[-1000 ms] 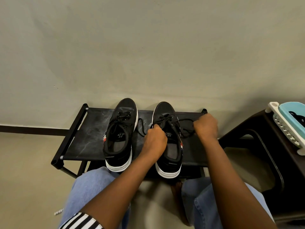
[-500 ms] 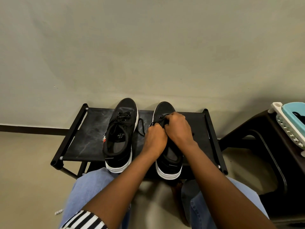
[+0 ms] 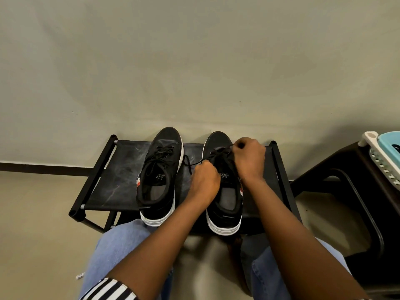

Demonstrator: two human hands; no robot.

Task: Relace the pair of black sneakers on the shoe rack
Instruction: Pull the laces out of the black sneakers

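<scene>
Person seated, knees at near edge. Pair of black sneakers sits side by side on top of the shoe rack (image 3: 116, 180), toes far toward the wall, heels near. The long axis of both runs near-far.

Left sneaker (image 3: 164, 149): untouched, lace looks threaded and loose. Can't tell if it's done.

Right sneaker (image 3: 224, 221): being worked. Both hands are on its lace (image 3: 217, 150).
- Left hand (image 3: 204, 178): fingers curled, pinching the lace at the near-left side of the eyelet rows, above the tongue. A loose tail (image 3: 190, 164) trails left onto the rack between the shoes.
- Right hand (image 3: 250, 158): fingers curled, pinching the lace end at the far right, by the toe-side eyelets. Fingertips themselves are hidden.

Key relation: the lace runs taut on a diagonal from the left hand (near-left) to the right hand (far-right), crossing the shoe's long axis. The right hand is nearer the far eyelets, so the next threading or pull is likely its job, with the left hand anchoring tension. Which eyelet is next is too small to tell.

Judgement: mid-relace on the right sneaker. Risk is the lace end slipping out.

Right of the rack: a dark stool (image 3: 346, 180) with a teal basket (image 3: 387, 146).
</scene>
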